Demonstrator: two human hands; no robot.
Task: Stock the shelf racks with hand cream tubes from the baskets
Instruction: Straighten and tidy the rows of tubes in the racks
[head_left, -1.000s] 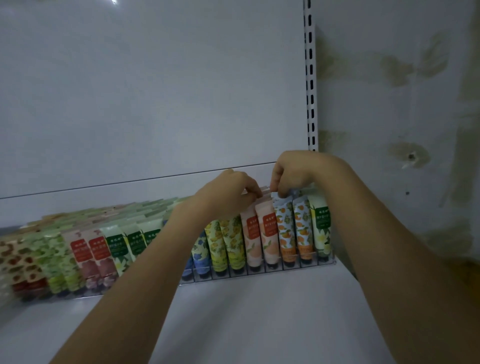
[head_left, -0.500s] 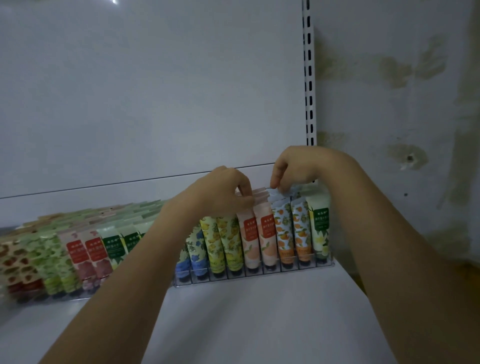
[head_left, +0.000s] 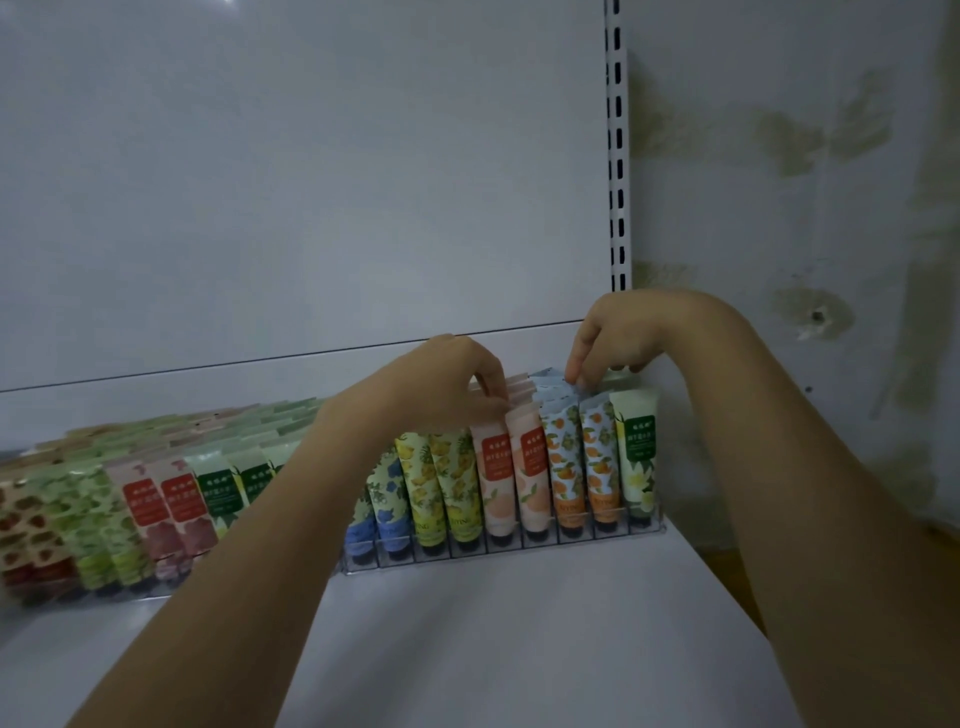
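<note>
The smooth white shelf (head_left: 519, 649) carries a clear plastic rack (head_left: 519, 552), its slots packed with soft, glossy tubes standing cap-down. The right hand (head_left: 639, 332) has lifted slightly, its fingers (head_left: 574, 371) pinching an orange-print tube (head_left: 555, 399) by its flat crimped end. The left hand (head_left: 447, 379) still pinches a peach tube (head_left: 522, 422). The row looks nearly stocked.

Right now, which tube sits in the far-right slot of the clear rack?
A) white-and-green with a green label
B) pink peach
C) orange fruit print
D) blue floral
A: the white-and-green tube stands in the last slot at the right end of the clear rack, just right of the two orange-fruit tubes.
</note>
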